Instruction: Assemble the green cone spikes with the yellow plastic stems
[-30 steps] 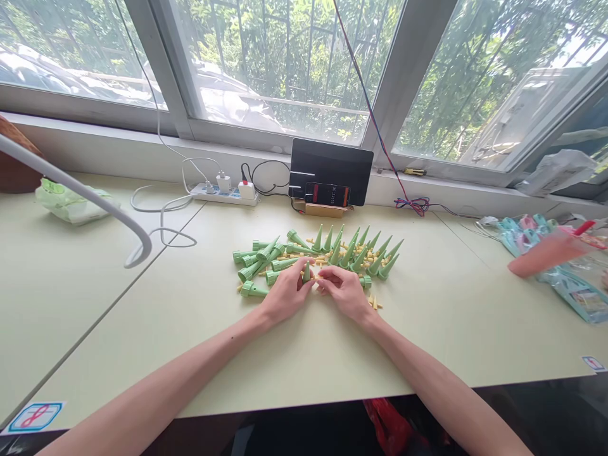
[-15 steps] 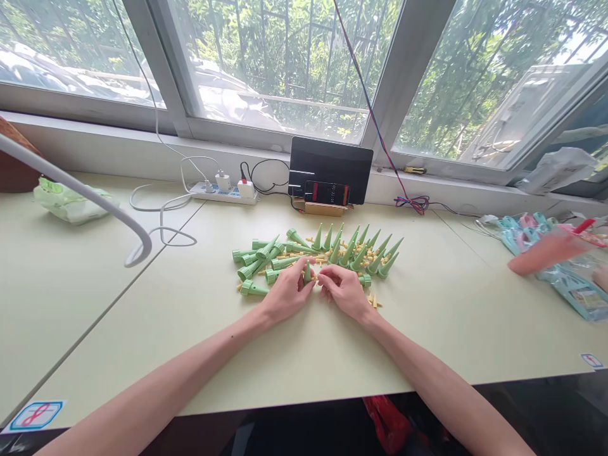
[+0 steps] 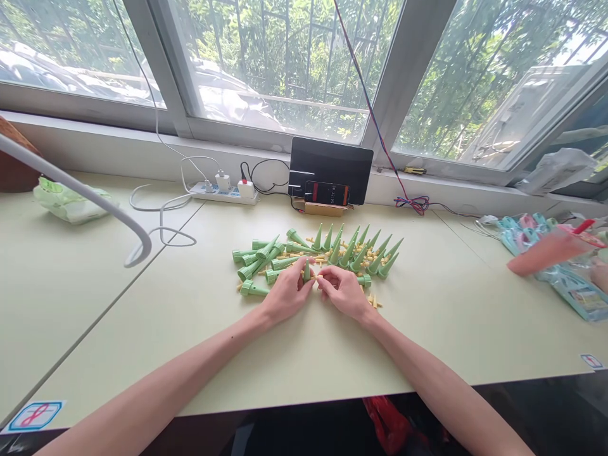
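Note:
My left hand (image 3: 291, 286) is closed around a green plastic watering spike (image 3: 306, 271), its point facing up. Opposite it, my right hand (image 3: 346, 290) pinches a small yellow valve piece (image 3: 318, 277) against the side of that spike. The fingers hide most of the joint between the two. Just behind my hands, several green spikes stand upright (image 3: 350, 250) on the right, with yellow pieces (image 3: 375, 302) scattered among and in front of them. More spikes lie on their sides (image 3: 254, 288) to the left.
A phone (image 3: 327, 193) leans on a black panel (image 3: 332, 166) at the window. Left of it lies a power strip (image 3: 225, 194) with white cables. A pink cup (image 3: 546, 250) with a red straw and bagged items (image 3: 577, 291) are at right. A plastic bag (image 3: 71, 201) lies far left.
Both hands stay nearly in place. My right hand's fingers have shifted slightly at the yellow valve piece. The spikes on the table have not moved.

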Demonstrator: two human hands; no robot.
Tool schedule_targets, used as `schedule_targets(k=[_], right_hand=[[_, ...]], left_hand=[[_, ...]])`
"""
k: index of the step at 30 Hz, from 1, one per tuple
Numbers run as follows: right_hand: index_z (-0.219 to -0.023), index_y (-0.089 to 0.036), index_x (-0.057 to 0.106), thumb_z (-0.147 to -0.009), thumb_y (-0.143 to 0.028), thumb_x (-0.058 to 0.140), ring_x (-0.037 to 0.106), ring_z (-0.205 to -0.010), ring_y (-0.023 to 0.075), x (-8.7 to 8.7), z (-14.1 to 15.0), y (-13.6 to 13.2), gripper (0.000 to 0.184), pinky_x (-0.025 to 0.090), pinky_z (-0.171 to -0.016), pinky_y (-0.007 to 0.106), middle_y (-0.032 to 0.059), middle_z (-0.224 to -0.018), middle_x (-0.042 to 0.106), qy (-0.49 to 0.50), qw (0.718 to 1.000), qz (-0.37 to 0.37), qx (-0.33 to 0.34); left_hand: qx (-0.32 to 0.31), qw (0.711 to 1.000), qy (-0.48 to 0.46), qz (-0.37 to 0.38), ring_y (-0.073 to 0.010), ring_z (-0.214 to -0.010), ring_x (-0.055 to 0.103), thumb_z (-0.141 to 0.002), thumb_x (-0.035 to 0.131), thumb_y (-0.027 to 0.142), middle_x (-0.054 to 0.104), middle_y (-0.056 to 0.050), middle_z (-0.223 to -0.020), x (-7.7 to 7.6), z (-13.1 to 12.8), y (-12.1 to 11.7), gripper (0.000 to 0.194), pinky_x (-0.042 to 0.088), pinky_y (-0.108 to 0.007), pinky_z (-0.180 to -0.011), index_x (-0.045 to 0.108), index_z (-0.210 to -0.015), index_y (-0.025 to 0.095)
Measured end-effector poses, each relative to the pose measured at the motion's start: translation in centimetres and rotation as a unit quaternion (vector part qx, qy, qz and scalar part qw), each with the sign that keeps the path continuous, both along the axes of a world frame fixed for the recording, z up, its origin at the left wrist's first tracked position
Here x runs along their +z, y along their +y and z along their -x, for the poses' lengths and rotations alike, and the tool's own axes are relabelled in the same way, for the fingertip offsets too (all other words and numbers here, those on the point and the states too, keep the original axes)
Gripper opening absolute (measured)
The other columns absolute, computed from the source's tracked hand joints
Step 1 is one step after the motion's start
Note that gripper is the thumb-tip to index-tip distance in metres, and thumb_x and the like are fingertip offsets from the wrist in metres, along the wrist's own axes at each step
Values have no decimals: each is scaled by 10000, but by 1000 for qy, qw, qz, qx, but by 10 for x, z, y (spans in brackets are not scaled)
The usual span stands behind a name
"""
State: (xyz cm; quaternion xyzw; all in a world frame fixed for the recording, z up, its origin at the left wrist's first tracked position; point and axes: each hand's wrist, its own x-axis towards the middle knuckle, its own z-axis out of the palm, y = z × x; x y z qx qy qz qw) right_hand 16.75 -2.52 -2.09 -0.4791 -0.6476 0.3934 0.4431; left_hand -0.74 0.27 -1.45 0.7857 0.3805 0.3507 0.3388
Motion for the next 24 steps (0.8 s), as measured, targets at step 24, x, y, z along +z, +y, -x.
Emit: schedule_targets(k=[24], right_hand=[[-727,-210,574,-945,-522,488,456,-386,118,5,0,-2,390,381,-438,257,-42,-525,533,-42,999,27,0]], left_hand=[[17,999,30,-15,-113,-561,511,-817,539,158,568,33,-707,6,0,-2,404,442,-243,-589,505,-1219,174]])
